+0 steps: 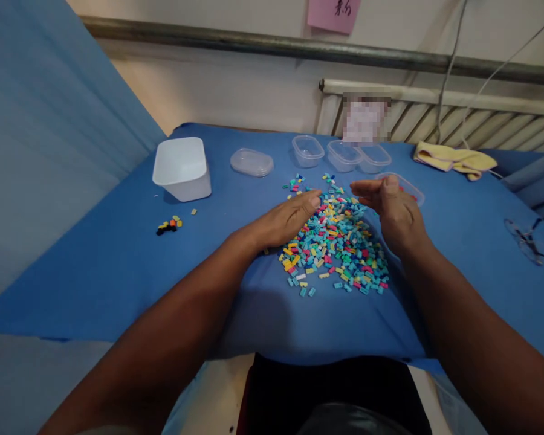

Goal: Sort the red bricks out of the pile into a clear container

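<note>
A heap of small coloured bricks (340, 248), mostly blue with pink, yellow and green, lies on the blue cloth in front of me. My left hand (290, 217) lies flat on the heap's left edge, fingers stretched out together over the bricks. My right hand (392, 208) hovers over the heap's right side, fingers curled inward in a loose pinch; whether anything sits in them is hidden. A clear tub (405, 187) stands just behind that hand.
A white square tub (182, 167) stands at the left, a clear lid (251, 162) beside it, and three clear tubs (308, 151) along the back. A few black, orange and yellow bricks (169, 225) lie apart at left. A yellow cloth (456, 160) and glasses (528, 240) lie at right.
</note>
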{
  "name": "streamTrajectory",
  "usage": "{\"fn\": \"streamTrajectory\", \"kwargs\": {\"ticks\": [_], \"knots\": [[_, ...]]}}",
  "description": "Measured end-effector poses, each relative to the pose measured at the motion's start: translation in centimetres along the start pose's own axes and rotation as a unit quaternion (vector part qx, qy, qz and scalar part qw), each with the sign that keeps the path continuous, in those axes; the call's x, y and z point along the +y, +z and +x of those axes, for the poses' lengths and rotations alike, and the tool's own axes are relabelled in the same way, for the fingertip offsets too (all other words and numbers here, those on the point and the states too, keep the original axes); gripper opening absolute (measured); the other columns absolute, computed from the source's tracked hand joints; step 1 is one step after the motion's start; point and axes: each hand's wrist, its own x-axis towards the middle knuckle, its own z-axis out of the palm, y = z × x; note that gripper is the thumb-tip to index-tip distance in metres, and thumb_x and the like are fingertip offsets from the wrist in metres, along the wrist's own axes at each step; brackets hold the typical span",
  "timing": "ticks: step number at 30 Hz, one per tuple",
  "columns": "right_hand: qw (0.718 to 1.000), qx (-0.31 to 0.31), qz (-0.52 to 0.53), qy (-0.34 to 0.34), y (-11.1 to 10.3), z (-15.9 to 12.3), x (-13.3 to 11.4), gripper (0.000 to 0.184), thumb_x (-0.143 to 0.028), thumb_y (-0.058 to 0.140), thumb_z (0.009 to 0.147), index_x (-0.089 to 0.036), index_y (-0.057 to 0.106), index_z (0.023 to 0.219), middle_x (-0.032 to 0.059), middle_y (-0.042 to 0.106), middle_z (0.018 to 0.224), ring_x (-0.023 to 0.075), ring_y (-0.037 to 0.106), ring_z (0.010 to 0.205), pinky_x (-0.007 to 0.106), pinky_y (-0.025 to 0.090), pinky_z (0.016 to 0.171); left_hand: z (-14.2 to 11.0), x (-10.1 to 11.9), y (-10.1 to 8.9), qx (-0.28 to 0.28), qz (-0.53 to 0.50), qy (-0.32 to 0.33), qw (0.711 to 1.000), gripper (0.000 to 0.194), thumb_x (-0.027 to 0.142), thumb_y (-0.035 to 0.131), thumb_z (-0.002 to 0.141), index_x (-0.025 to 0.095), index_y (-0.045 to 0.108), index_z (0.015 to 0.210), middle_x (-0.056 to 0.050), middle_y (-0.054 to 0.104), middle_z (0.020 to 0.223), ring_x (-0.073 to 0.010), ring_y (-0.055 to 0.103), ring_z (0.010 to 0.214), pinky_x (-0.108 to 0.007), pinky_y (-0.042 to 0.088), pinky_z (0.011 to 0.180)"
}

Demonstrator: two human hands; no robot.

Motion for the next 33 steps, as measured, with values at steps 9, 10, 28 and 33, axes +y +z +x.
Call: {"fn": "streamTrajectory", "kwargs": {"ticks": [9,10,28,33], "knots": [[0.887,-0.34,-0.268,-0.16,-2.3,-2.9,0.6,0.101,-0.077,0.068,0.103,-0.031,0.029,0.183,0.0097,0.029,0.188,0.039,0.03,0.173,0.066,0.029,0.14,0.1,-1.1,-0.5,-0.001,0.139,-0.059,0.989,0.089,0.074,0.014,0.116,0.016,0.04,0.178,-0.007,0.032,0.183,-0.0247,0.021,0.174,-0.055,0.007,0.144],[0.868,-0.355,-0.291,-0.19,-1.7,-3.1,0.6,0.104,-0.078,0.068,0.102,-0.03,0.026,0.184,0.012,0.025,0.189,0.0399,0.027,0.174,0.067,0.029,0.14,0.2,-1.4,-0.4,0.0,0.139,-0.051,0.989,0.089,0.073,0.014,0.116,0.014,0.042,0.177,-0.009,0.033,0.182,-0.0245,0.023,0.174,-0.052,0.01,0.144],[0.814,-0.319,-0.469,-0.127,7.0,6.4,3.3,0.096,-0.079,0.026,0.113,-0.011,0.035,0.179,0.0227,0.034,0.184,0.043,0.032,0.171,0.06,0.032,0.138,1.1,-1.6,-0.3,0.09,-0.04,-0.048,0.994,0.094,0.067,0.011,0.115,0.001,0.04,0.174,-0.01,0.033,0.181,-0.0188,0.029,0.172,-0.035,0.016,0.143],[0.811,-0.331,-0.469,-0.114,5.0,3.3,2.8,0.102,-0.086,0.032,0.109,-0.015,0.029,0.183,0.0216,0.029,0.186,0.0465,0.027,0.172,0.07,0.03,0.137,0.7,-1.5,0.1,0.008,0.006,-0.016,1.0,0.1,0.074,0.01,0.112,0.002,0.034,0.177,-0.011,0.03,0.183,-0.0174,0.025,0.173,-0.035,0.013,0.144]]}}
